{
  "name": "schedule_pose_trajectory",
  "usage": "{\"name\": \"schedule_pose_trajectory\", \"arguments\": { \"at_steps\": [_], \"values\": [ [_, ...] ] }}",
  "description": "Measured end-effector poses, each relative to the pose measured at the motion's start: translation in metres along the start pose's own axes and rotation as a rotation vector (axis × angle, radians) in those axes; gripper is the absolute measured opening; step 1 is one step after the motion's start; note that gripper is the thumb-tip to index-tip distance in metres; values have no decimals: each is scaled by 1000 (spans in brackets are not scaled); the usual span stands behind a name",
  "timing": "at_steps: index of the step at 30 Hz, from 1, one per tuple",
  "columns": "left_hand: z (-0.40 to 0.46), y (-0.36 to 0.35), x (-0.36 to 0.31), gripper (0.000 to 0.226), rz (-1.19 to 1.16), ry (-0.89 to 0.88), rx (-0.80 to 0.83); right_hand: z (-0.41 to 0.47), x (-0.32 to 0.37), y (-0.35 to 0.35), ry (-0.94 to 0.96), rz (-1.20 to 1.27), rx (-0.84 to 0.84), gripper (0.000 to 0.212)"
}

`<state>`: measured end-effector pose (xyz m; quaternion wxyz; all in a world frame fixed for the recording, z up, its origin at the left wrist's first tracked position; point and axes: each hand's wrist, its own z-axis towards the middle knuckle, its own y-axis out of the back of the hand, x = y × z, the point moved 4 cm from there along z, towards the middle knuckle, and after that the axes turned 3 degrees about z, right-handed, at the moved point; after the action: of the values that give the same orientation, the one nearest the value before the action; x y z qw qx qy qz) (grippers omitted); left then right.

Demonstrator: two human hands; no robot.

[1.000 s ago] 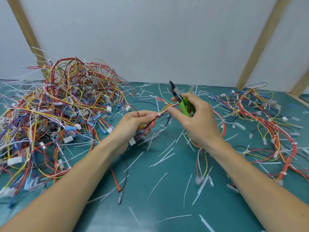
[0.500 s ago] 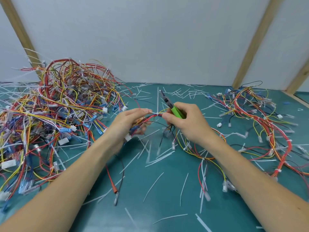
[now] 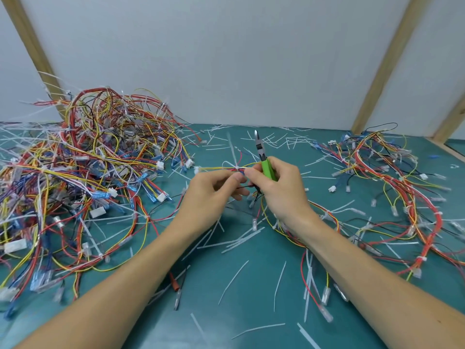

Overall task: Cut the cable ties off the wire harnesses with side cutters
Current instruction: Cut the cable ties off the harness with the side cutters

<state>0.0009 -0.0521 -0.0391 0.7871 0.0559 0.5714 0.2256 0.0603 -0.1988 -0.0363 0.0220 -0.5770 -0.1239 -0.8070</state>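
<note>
A: Where's the harness (image 3: 227,169)?
B: Above the mat (image 3: 239,285), pinched by the left hand (image 3: 214,190) and right hand (image 3: 276,187).
A: Cutters (image 3: 263,158)?
B: Clenched in the right, tip upward, clear of the tie (image 3: 232,159)

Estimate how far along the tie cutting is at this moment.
Done: cut ties litter the mat, and a smaller pile lies on the right, though some ties show there. In hand: both hands pinch one harness at a white tie; the right hand also holds the cutters, tips pointing away. Left: the big tangle, clearly the larger share.
</note>
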Motion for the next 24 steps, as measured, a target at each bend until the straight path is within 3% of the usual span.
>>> {"name": "schedule_pose_trajectory", "arguments": {
  "at_steps": [3,6,8,11,13,14,16,18,24],
  "values": [
    [2,2,6,21,-220,121,-101,-4,-3,-14,-65,166,98,18],
    [0,7,4,19,-205,85,-216,-6,-3,-20,-171,328,159,14],
    [-1,11,-2,15,-21,-18,-255,-6,-4,-20,-251,389,159,11],
    [-6,14,-15,12,554,-241,-404,-4,-6,-18,-328,507,128,8],
    [-6,13,-16,16,703,-272,-424,-2,-6,-15,-361,606,110,6],
    [-4,13,-14,15,616,-224,-368,-2,-6,-15,-376,644,122,5],
    [0,13,-7,13,211,-65,-239,-4,-7,-17,-397,674,189,3],
    [1,11,-1,16,-65,50,-229,-8,-8,-24,-418,666,275,6],
    [-1,7,6,3,-383,202,-337,-12,-7,-34,-510,746,395,15]
  ]
}}
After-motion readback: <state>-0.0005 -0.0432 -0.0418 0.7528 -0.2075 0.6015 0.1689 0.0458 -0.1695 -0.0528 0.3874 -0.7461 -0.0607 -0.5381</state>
